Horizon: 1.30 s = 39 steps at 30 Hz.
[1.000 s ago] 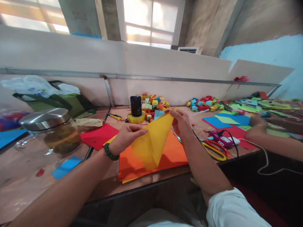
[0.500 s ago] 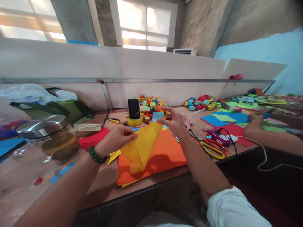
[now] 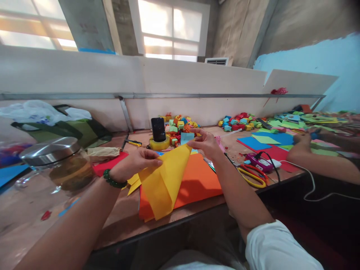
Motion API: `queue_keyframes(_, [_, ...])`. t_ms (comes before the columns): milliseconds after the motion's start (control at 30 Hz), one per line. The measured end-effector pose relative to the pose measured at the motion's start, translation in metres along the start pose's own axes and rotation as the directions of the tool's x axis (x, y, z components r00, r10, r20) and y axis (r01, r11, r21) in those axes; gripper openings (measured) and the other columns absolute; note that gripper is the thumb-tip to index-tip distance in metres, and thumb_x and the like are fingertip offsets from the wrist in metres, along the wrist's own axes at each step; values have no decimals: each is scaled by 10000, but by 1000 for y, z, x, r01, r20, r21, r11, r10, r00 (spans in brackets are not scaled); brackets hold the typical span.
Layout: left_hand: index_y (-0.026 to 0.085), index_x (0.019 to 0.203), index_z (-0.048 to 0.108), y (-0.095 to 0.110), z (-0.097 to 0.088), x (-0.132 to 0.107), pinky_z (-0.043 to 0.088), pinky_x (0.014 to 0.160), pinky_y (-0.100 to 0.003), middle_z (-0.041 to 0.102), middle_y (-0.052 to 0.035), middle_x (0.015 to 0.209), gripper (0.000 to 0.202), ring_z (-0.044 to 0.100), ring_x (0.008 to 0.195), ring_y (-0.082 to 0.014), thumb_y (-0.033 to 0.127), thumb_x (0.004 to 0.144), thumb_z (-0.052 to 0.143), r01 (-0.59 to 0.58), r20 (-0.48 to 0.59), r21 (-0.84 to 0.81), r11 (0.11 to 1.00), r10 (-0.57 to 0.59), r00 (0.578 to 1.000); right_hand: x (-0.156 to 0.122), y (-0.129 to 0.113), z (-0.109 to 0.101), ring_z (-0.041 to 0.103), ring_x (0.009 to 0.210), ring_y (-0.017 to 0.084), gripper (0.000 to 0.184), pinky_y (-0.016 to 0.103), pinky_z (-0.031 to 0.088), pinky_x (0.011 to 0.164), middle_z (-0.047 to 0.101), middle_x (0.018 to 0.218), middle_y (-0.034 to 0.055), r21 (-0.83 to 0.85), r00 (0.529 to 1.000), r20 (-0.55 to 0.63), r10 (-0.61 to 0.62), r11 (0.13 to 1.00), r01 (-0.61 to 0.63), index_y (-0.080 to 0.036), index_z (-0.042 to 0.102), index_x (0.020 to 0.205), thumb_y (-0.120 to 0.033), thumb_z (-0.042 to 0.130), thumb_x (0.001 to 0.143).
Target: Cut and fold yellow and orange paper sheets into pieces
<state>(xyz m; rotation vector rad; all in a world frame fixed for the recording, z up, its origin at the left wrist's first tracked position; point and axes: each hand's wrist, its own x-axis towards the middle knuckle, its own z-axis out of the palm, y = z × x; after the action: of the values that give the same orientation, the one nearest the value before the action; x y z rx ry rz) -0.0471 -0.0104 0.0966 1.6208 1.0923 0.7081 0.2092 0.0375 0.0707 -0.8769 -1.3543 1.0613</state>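
Observation:
A folded sheet of yellow paper [image 3: 168, 176] is stretched between my two hands, tilted over a stack of orange paper [image 3: 199, 180]. My left hand [image 3: 143, 161], with a green bead bracelet on its wrist, pinches the sheet's left edge between thumb and fingers. On the other side, my right hand [image 3: 206, 144] pinches its upper right corner. The sheet's lower end hangs down near the stack's front edge. Small yellow paper pieces [image 3: 134, 183] lie just left of the stack, partly under the sheet.
Beyond my hands, a phone [image 3: 158, 129] leans on a yellow tape roll [image 3: 159, 143] before a pile of folded paper cubes [image 3: 180, 125]. Scissors [image 3: 253, 177] and a purple power strip [image 3: 258, 162] lie right. A glass teapot [image 3: 70, 168] stands left. Another person's arm [image 3: 317, 161] reaches in.
The yellow sheet's lower end has come down slightly toward the table's front edge and opened out wider. Both hands keep their pinch and have barely moved.

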Motion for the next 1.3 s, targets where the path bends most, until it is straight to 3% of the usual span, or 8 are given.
queue_keyframes(167, [169,606,704,-7,0,5,376,446,-189,641,-4,555,285,507,480,-101,411,534,835,-41,-17,-6,999,40,999,0,-5,0,604,561,107,644,242,502,572,618,575,-90,46,998,-31,47,998,-46,-205,638,1018,-306,879,429])
queue_keyframes(467, [180,518,683,-9,1,15,378,451,-202,618,10,495,237,492,454,-101,358,472,832,-17,-86,-1,1000,17,996,1,-1,1,652,629,143,625,305,532,699,689,625,-58,46,986,-96,-138,989,143,-213,652,1011,-341,894,449])
queue_keyframes(800, [176,529,689,-10,4,14,356,451,-196,613,17,499,226,485,462,-93,348,497,832,-14,-94,-8,1000,13,996,6,-2,-1,646,594,114,521,245,524,599,698,678,-52,142,978,-190,-80,984,108,-240,668,964,-459,838,522])
queue_keyframes(867, [170,558,702,-12,3,16,370,465,-200,629,12,514,240,508,476,-101,355,492,839,-18,-116,-29,999,14,993,8,-2,-1,664,608,134,540,251,525,575,712,700,-32,186,989,-145,-21,981,48,-242,659,934,-538,825,514])
queue_keyframes(933, [162,594,714,-15,3,17,396,486,-208,658,-2,552,268,541,502,-114,372,490,845,-30,-138,-65,997,20,990,9,-1,1,666,600,145,562,258,527,552,713,696,-18,203,996,-22,88,976,-82,-230,651,885,-576,828,479])
queue_keyframes(1033, [151,612,713,-20,4,20,423,505,-216,684,-18,596,311,572,531,-127,397,484,851,-40,-142,-101,994,25,990,7,3,5,654,602,130,594,247,532,573,707,687,-32,164,985,60,162,972,-170,-216,631,885,-451,890,405])
queue_keyframes(1133, [145,625,704,-21,7,20,438,518,-223,688,-21,609,339,586,545,-135,418,487,850,-32,-128,-106,994,18,992,6,8,7,652,638,123,640,242,528,612,703,680,-49,122,996,16,88,988,-89,-209,613,982,-344,895,423])
queue_keyframes(1300, [141,650,699,-21,7,21,442,536,-232,681,-15,612,371,579,545,-131,425,468,854,-30,-164,-100,995,13,986,4,10,5,601,582,107,631,224,479,561,673,618,-58,40,999,5,-52,998,52,-180,597,1057,-340,861,507])
